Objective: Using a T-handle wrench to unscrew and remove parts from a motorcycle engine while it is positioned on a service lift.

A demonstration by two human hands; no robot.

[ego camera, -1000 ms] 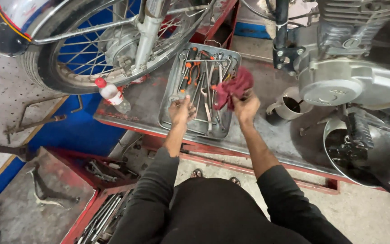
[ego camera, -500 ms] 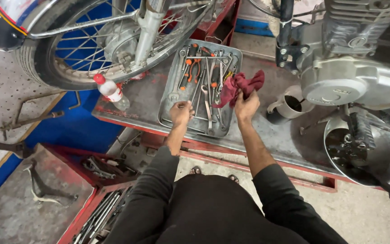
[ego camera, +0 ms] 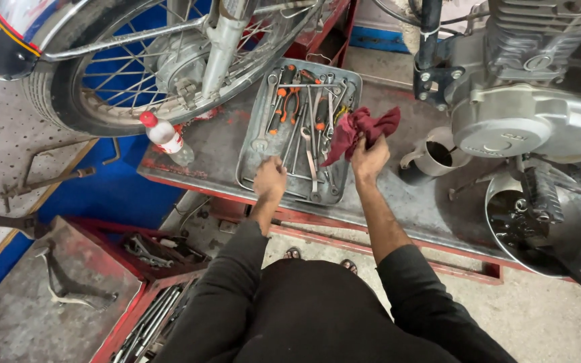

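Hands first: the person's left hand (ego camera: 269, 179) reaches down into a grey metal tool tray (ego camera: 253, 158), fingers curled over the spanners lying at the tray's near end; whether it has closed on one tool cannot be told from above. The right hand (ego camera: 370, 160) hovers at the tray's right edge and is clenched around a dark red rag (ego camera: 358, 129), which bunches up above the knuckles and droops over the tray's right side. Both forearms are bare, with dark sleeves pushed up toward the elbows.

Inside the tray lie spanners, plus pliers with orange handles (ego camera: 281, 101) toward the far end. The tray sits on a worn grey steel bench with a red frame (ego camera: 391, 205).

Left of the tray, a small clear plastic bottle with a red cap (ego camera: 164, 136) leans near a motorcycle wheel (ego camera: 136, 67), spoked and raised on the bench. Right of the rag stands a metal cup with a handle (ego camera: 433, 156), dark inside. Beyond it hangs the silver motorcycle engine (ego camera: 532, 114), and below that a round metal pan (ego camera: 549, 225) holds black oil and greasy parts. Down at lower left, an open red toolbox (ego camera: 149, 252) on the floor holds more tools.
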